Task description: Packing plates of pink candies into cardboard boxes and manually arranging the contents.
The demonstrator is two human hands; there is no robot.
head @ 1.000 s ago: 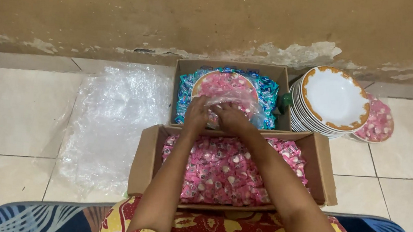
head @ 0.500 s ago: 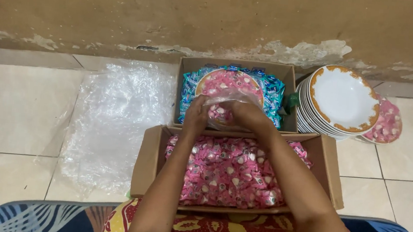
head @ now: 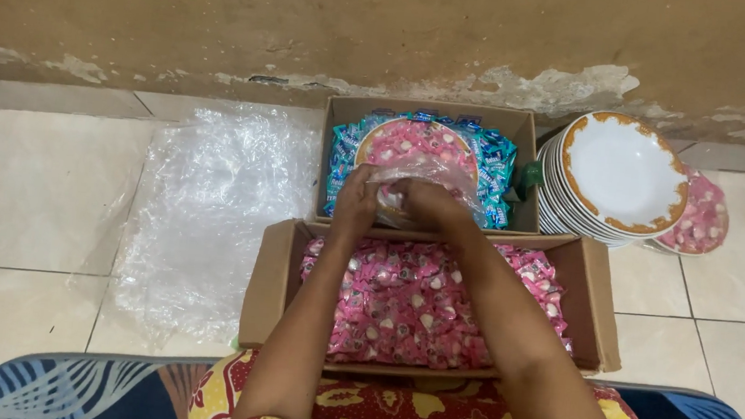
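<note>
Tiled floor (head: 40, 207) w/ clear plastic sheets (head: 210, 213) at its left. Near cardboard box (head: 269, 281) full of pink wrapped candies (head: 418, 308); far cardboard box (head: 345, 113) against the wall holds blue wrapped candies (head: 498, 162) round a plate of pink ones (head: 414, 141). Stack of white, orange-rimmed plates (head: 619, 168) just right of far box. Left hand (head: 357, 201) & right hand (head: 427, 201) both pinched shut on a clear plastic bag (head: 434, 172), held over far box's near edge, bag bunched betw. the fingers.
</note>
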